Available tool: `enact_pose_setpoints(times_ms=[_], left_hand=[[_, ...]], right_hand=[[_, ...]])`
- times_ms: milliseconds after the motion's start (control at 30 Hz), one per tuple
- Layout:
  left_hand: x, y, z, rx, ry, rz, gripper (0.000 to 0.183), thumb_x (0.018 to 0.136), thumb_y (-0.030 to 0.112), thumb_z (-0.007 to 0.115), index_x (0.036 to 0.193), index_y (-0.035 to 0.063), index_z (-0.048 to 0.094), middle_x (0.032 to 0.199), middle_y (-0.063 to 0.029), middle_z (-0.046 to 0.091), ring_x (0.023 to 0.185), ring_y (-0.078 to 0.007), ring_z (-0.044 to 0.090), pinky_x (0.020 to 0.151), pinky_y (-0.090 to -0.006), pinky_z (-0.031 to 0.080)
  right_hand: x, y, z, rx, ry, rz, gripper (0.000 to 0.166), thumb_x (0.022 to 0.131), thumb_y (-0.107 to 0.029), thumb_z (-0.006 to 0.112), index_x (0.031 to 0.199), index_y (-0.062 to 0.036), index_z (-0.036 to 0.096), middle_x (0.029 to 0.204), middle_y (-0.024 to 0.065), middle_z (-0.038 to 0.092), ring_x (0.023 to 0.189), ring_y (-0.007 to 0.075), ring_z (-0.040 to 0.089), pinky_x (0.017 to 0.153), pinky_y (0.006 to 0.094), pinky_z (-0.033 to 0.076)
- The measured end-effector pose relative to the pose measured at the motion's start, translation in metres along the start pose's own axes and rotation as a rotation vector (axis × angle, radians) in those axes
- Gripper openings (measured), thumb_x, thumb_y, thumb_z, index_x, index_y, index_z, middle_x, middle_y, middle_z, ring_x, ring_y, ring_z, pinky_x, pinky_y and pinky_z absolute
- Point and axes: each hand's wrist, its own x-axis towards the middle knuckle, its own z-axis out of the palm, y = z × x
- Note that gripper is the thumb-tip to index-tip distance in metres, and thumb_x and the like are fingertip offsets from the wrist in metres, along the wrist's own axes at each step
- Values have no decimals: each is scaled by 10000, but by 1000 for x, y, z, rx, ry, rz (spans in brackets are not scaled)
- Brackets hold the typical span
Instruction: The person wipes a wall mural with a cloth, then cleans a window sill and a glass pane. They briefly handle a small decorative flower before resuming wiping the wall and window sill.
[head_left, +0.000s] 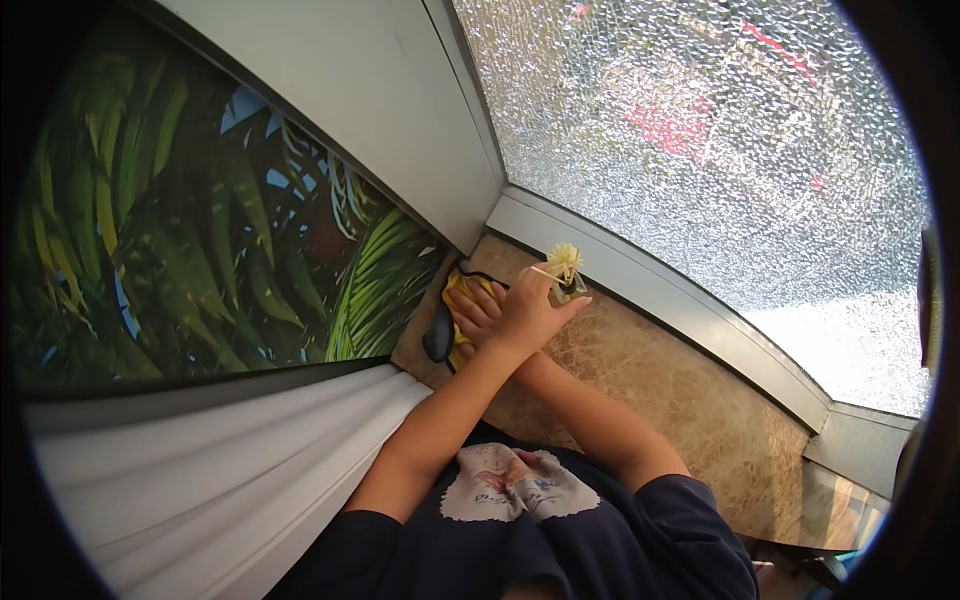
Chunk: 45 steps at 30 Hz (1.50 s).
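My forearms cross over a brown marbled stone sill (630, 360). My left hand (534, 306) reaches over to the right and holds a small clear glass reed-diffuser bottle (568, 291) between thumb and fingers. A pale yellow flower (564, 260) and a thin stick stand out of the bottle's neck. Below and to the left, my right hand (480, 309) presses, fingers spread, on a yellow cloth with black edging (459, 285) in the sill's corner. A dark grey folded part (439, 337) shows at the cloth's left. My left hand and wrist cover part of my right hand.
A textured, glittering window pane (697, 172) in a grey metal frame (637, 292) borders the sill. A wide grey post (360, 82) rises at the corner. To the left are a picture of palm leaves (225, 247) and a white curtain (225, 465).
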Motion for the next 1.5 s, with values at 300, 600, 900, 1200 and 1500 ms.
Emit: enact_pose_setpoints(times_ms=[300,600,900,1200,1500], left_hand=[[-12,-9,21,40,-61,2,522,792,366,819,1137,25,626,1173,-172,614,1110,-379,561,976,-456,463],[-44,0,0,-26,187,11,539,828,304,787,1217,-23,606,1282,-173,599,1185,-364,560,1034,-426,443],[-143,-38,-59,523,418,-281,411,941,329,666,1286,107,637,1488,-194,414,1361,-444,362,1129,-528,306],[-175,-23,-49,242,376,-385,348,963,272,644,1240,63,664,1322,-260,543,1258,-438,487,1067,-492,389],[-180,1,-43,117,359,-308,123,850,119,730,867,29,648,1018,-155,616,988,-361,599,845,-405,495]], right_hand=[[-28,-43,-68,172,-291,185,628,920,-366,508,1479,-92,427,1616,132,305,1498,384,250,1214,553,171],[-26,-25,-33,-45,-184,160,719,905,-463,541,1506,-97,393,1629,135,270,1505,393,218,1201,569,184],[32,-17,-27,22,-159,137,627,919,-396,528,1468,-95,478,1594,113,355,1505,336,254,1218,501,170],[1,-28,-52,-52,-381,70,659,989,-414,458,1547,-76,362,1648,97,247,1529,292,193,1242,444,127],[-63,-41,-95,34,-320,86,594,939,-363,506,1377,37,526,1598,152,336,1488,328,288,1215,456,202]])
